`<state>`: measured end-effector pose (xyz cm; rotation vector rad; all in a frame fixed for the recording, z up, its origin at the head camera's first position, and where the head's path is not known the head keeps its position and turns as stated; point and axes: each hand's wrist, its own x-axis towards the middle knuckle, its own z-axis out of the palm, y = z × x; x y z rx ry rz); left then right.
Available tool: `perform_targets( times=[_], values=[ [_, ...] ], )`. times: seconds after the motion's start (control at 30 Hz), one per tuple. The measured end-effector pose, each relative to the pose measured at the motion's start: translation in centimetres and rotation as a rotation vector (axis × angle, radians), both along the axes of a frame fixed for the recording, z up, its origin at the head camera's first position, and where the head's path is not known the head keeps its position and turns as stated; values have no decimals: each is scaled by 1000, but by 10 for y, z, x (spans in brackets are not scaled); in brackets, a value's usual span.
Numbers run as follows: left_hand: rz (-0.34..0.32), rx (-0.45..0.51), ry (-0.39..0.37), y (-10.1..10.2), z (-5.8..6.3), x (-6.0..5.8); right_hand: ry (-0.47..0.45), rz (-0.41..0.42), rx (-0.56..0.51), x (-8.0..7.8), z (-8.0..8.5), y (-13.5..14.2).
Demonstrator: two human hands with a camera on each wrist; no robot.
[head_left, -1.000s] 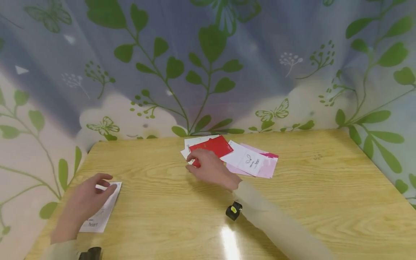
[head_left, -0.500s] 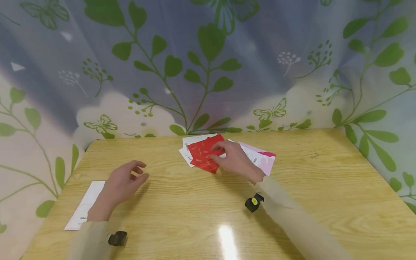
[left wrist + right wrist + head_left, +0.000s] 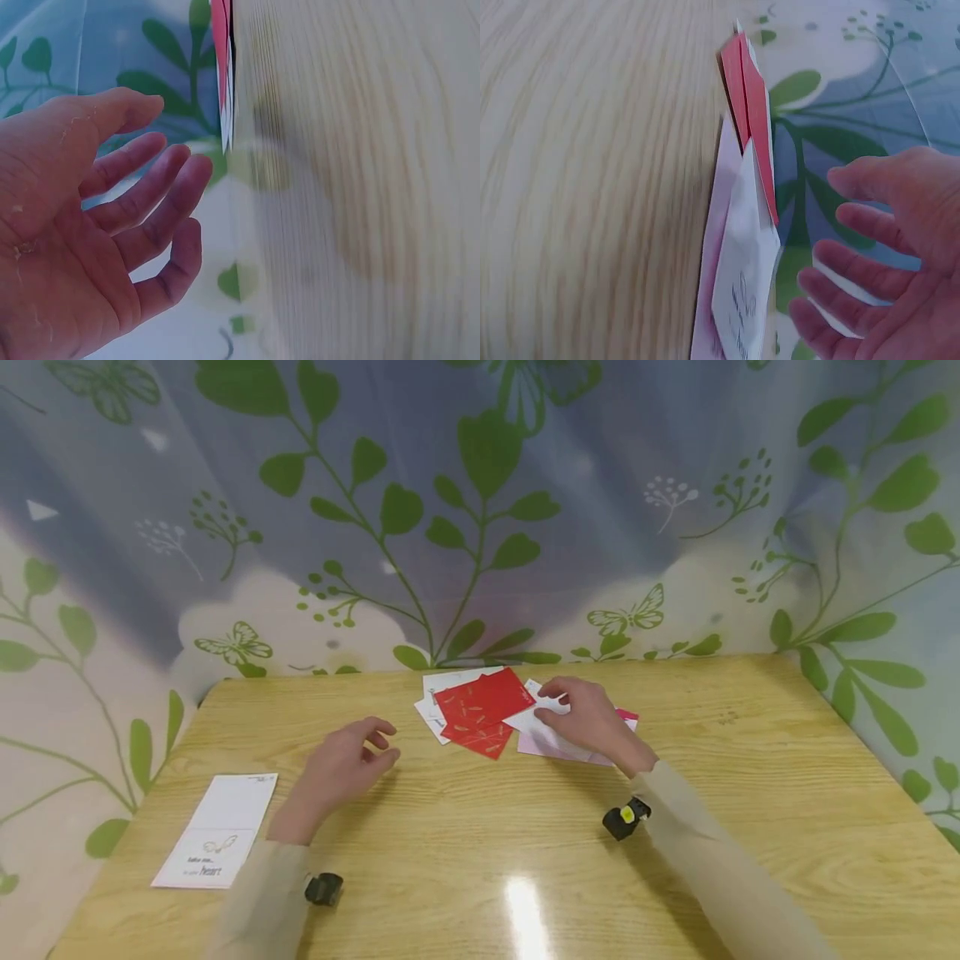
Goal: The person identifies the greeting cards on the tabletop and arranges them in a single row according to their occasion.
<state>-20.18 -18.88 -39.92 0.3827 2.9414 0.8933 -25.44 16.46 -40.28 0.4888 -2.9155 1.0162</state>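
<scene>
My right hand (image 3: pixel 588 722) hovers over a white card (image 3: pixel 527 720) with its fingers relaxed and nothing between them. In the right wrist view, that white card (image 3: pixel 744 277) lies over a pink card (image 3: pixel 709 262), apart from the fingers. Red cards (image 3: pixel 480 706) with gold marks overlap just to its left, on top of white ones (image 3: pixel 429 714). My left hand (image 3: pixel 341 772) hangs above the table left of this pile, fingers loosely bent and holding nothing. A separate white card (image 3: pixel 232 802), printed with wings and "heart", lies beyond its wrist at the left.
The cards lie on a light wooden table (image 3: pixel 465 843). The main pile sits near its back edge, close to a curtain (image 3: pixel 600 527) printed with leaves and butterflies, which also hangs along both sides.
My right hand has moved right, from the red cards to over the white and pink ones. My left hand has left the separate white card and moved right, uncovering it. The red cards are spread wider.
</scene>
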Motion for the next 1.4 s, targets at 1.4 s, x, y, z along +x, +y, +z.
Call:
perform_targets(
  times=[1.4],
  values=[
    [-172,-293,-150,155,-16,-39,-200,-64,314,13,-2,49]
  ],
)
